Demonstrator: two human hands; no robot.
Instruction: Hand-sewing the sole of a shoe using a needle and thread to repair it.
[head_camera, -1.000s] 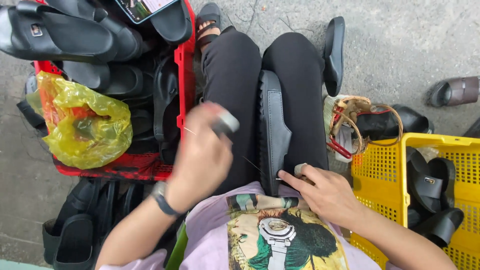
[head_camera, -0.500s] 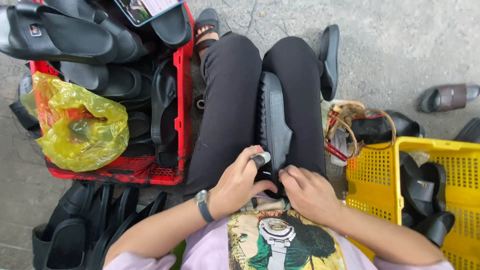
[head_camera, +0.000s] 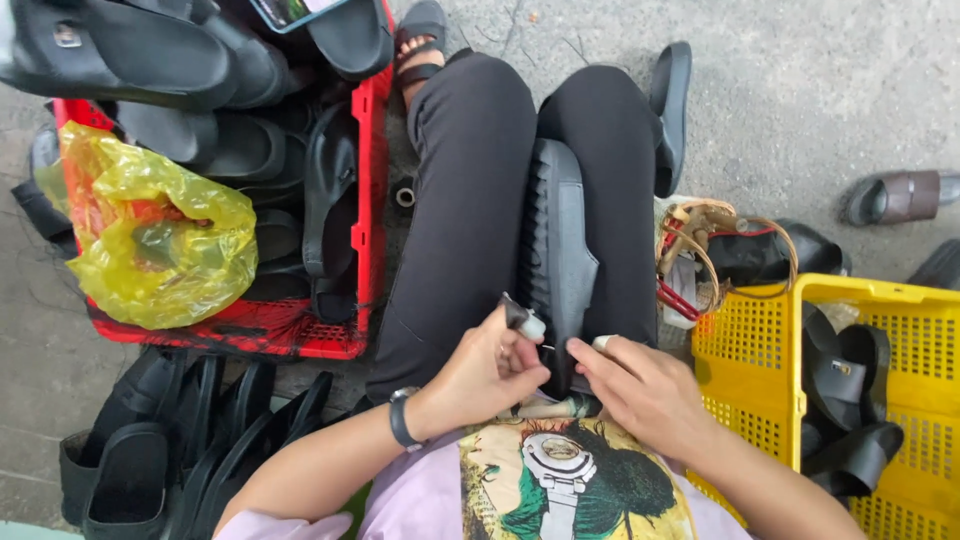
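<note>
I see rough concrete ground (head_camera: 800, 90) beyond my knees. My left hand (head_camera: 485, 375) pinches a small white-tipped tool (head_camera: 522, 318) against the black sandal (head_camera: 555, 250) wedged upright between my thighs. My right hand (head_camera: 645, 392) grips the sandal's near end. Left of my hands sits a red crate (head_camera: 368, 200), right a yellow basket (head_camera: 900, 330).

Rough grey concrete floor (head_camera: 800, 90) in flat daylight. A red crate (head_camera: 365, 200) heaped with black sandals stands at the left, a yellow plastic bag (head_camera: 150, 240) on it; a yellow basket (head_camera: 900, 330) sits near right.
</note>
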